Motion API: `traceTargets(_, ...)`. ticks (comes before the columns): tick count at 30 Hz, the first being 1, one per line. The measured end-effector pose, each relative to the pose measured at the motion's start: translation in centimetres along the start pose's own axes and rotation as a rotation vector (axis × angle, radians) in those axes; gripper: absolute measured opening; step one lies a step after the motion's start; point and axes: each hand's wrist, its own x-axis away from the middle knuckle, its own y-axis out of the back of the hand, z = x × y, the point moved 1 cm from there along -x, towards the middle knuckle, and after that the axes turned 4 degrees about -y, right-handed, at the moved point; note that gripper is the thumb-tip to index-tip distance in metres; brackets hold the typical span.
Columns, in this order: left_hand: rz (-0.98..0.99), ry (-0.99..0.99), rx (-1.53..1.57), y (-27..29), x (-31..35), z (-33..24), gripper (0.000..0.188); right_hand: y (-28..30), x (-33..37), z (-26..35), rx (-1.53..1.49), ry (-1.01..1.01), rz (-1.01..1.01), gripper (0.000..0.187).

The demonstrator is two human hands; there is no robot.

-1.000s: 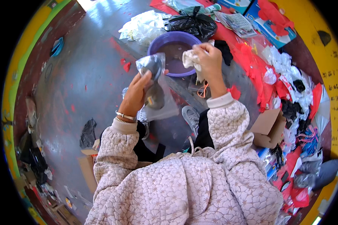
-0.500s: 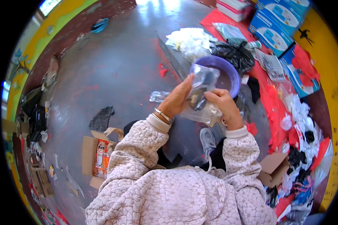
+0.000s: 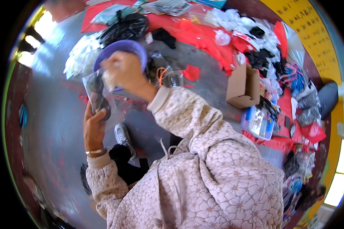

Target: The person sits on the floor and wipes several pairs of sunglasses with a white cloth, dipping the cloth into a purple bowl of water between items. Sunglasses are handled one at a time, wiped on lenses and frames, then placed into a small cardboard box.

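Note:
Upright in my left hand (image 3: pixel 93 128) is a clear plastic bag (image 3: pixel 91 83) with something dark and rounded inside, pressed under the thumb. My right hand (image 3: pixel 122 70) is raised over a purple basin (image 3: pixel 140 49), close to the top of the bag. Its fingers are smeared by motion. Something pale shows at those fingers, but I cannot make out what it is. The basin stands on the floor beyond the bag, its inside largely covered by my right hand.
White plastic bags (image 3: pixel 78 57) and a black plastic bag (image 3: pixel 126 28) lie beside the basin. An open cardboard box (image 3: pixel 237 87) stands to the right, near a clear plastic bin (image 3: pixel 258 122). Red sheeting (image 3: pixel 191 34) runs behind, strewn with bags. My shoe (image 3: pixel 122 135) is below the basin.
The view has swung to the right. My right hand has come away from the bag's lower part and up over the basin; my left hand still holds the bag.

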Motion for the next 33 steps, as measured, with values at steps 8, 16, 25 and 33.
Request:
traceTargets(8, 0.128, 0.037, -0.224, 0.2, 0.7, -0.5, 0.06, -0.7, 0.9, 0.4, 0.33, 0.411, 0.047, 0.013)
traceTargets(16, 0.023, -0.167, 0.182, 3.3, -0.6, -0.4, 0.067, 2.6, -3.5, -5.5, -0.144, -0.553, 0.112, 0.031)
traceTargets(25, 0.072, -0.105, 0.04, 2.0, 0.8, -1.6, 0.067, -1.3, 0.9, -1.4, -0.622, -0.679, 0.635, 0.031)
traceTargets(33, 0.112, -0.067, -0.002, 2.4, 0.8, -2.1, 0.071, -1.0, 0.6, -0.9, -0.716, -0.806, 0.611, 0.018)
